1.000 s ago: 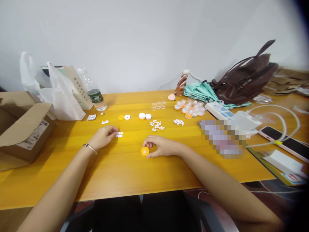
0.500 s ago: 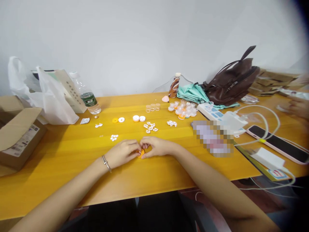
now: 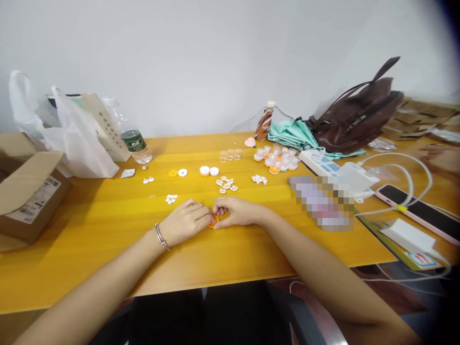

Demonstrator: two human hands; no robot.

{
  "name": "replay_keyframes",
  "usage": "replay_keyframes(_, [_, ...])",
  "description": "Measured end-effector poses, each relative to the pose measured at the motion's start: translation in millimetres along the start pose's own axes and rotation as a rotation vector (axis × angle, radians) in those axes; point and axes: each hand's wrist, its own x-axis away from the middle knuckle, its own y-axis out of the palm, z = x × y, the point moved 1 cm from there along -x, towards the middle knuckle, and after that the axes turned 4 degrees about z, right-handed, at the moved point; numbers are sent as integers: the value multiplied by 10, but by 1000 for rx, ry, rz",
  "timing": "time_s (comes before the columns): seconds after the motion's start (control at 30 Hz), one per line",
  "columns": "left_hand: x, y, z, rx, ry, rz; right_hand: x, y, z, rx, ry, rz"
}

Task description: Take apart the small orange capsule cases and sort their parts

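Observation:
My right hand point(image 3: 237, 213) pinches a small round orange piece point(image 3: 214, 222) low over the table's front half. From the other side, my left hand point(image 3: 187, 223), with a metal bangle at the wrist, closes its fingers against the same piece; its fingertips partly cover it. Just beyond the hands lie several small white discs point(image 3: 171, 198) and white openwork pieces point(image 3: 226, 184). Farther back are white-topped round pieces point(image 3: 209, 171), a yellow ring point(image 3: 173, 173), a white ring point(image 3: 182, 172) and clear round caps point(image 3: 230, 155). A cluster of clear-and-orange round pieces point(image 3: 276, 159) sits back right.
A cardboard box point(image 3: 32, 196), white plastic bag point(image 3: 81, 143) and water bottle point(image 3: 135, 143) stand left. A drink bottle point(image 3: 265, 122), brown bag point(image 3: 359, 117), power strip point(image 3: 323, 165), cables and phone point(image 3: 420, 211) are right. Another person's hand point(image 3: 440, 158) shows at the far right.
The camera view has shifted slightly. My left hand has turned, its fingers now lying more over the orange piece; my right hand still grips it.

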Motion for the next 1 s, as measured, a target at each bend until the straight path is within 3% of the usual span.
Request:
replay_keyframes(0.27, [-39,-49,10,-59,94,-9,-14,17,27,-75,45,1])
replay_keyframes(0.47, [-22,-25,-1,-52,136,47,-30,33,61,-115,64,-1])
replay_keyframes(1.0, [-6,18,-68,-34,171,64,-28,26,66,-78,51,7])
